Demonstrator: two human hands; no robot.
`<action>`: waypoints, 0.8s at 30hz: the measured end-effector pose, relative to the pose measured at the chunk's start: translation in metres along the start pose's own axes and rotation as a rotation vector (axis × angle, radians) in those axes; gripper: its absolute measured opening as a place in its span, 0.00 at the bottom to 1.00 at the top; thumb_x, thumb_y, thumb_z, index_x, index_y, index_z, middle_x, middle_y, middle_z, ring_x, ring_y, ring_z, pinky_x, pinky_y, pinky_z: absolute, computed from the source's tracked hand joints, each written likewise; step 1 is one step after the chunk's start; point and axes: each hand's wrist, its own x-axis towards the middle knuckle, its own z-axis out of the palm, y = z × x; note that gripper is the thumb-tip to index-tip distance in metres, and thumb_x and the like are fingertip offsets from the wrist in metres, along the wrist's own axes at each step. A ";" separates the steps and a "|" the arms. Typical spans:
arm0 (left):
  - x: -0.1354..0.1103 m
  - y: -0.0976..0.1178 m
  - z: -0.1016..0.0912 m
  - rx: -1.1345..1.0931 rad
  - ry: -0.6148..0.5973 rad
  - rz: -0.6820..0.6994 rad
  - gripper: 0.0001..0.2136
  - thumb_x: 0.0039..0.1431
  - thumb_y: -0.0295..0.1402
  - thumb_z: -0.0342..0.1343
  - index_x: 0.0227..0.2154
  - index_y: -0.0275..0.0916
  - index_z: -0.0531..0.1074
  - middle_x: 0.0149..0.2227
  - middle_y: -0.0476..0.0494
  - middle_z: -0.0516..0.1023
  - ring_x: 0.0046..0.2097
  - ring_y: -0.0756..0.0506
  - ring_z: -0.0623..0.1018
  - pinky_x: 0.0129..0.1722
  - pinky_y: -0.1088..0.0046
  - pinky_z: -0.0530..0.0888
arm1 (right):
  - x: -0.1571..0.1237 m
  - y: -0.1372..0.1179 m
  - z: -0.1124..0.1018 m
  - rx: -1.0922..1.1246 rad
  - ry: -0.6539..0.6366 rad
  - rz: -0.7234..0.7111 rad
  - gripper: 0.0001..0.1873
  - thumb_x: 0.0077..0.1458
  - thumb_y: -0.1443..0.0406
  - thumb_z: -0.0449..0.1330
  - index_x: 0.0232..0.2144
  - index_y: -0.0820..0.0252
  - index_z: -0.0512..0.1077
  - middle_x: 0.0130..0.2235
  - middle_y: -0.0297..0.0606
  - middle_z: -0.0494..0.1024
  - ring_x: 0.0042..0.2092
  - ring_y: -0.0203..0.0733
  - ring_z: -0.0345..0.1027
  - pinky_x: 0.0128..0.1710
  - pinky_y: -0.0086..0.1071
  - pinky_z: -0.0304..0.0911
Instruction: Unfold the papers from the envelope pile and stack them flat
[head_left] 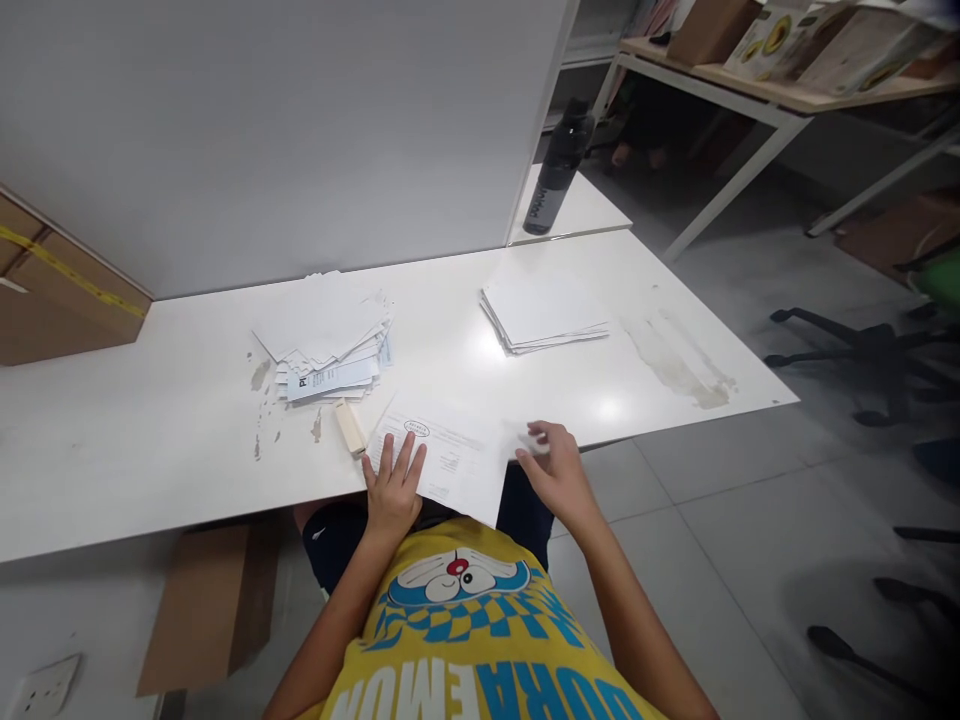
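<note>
Nearest, a yellow cartoon-print shirt [461, 620] was worn by the person. Just ahead, the front edge of a white table [187, 420] was overhung by a printed sheet [469, 455]. The sheet was pressed by the left hand [394, 495], laid flat with fingers spread. The right hand [556, 472], its blurred fingers loosely curled around nothing, was held just beside the sheet's right edge. A cream block [349, 428] was placed by its left side. Farther back, an untidy paper pile [334, 378] was set left, a neater white stack [544, 310] right; beyond, a dark bottle [553, 180] was stood upright.
</note>
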 end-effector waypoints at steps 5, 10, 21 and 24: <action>0.000 0.004 -0.001 0.023 -0.033 -0.012 0.28 0.53 0.19 0.47 0.58 0.36 0.69 0.60 0.38 0.70 0.71 0.39 0.45 0.68 0.48 0.38 | -0.022 -0.020 0.012 0.321 -0.277 0.301 0.25 0.51 0.40 0.55 0.31 0.55 0.69 0.29 0.38 0.76 0.32 0.45 0.70 0.33 0.36 0.66; 0.004 0.011 -0.003 0.014 0.040 0.059 0.29 0.55 0.20 0.46 0.61 0.39 0.65 0.60 0.41 0.71 0.71 0.40 0.46 0.69 0.51 0.38 | -0.033 -0.015 0.049 0.689 -0.173 0.365 0.31 0.43 0.41 0.64 0.39 0.57 0.69 0.34 0.41 0.79 0.38 0.49 0.73 0.38 0.40 0.69; 0.021 0.013 -0.011 -0.541 -0.045 -0.273 0.45 0.58 0.26 0.53 0.69 0.40 0.27 0.72 0.32 0.38 0.71 0.36 0.44 0.67 0.51 0.56 | 0.009 -0.004 0.002 0.508 0.235 -0.035 0.13 0.56 0.54 0.60 0.37 0.57 0.68 0.37 0.40 0.76 0.42 0.43 0.71 0.44 0.37 0.67; 0.027 0.014 -0.009 -0.741 -0.037 -0.467 0.45 0.60 0.32 0.55 0.68 0.43 0.27 0.70 0.30 0.46 0.69 0.36 0.54 0.65 0.51 0.59 | 0.018 0.001 0.015 0.624 0.216 -0.028 0.16 0.52 0.56 0.63 0.39 0.56 0.66 0.36 0.38 0.75 0.40 0.42 0.71 0.44 0.36 0.66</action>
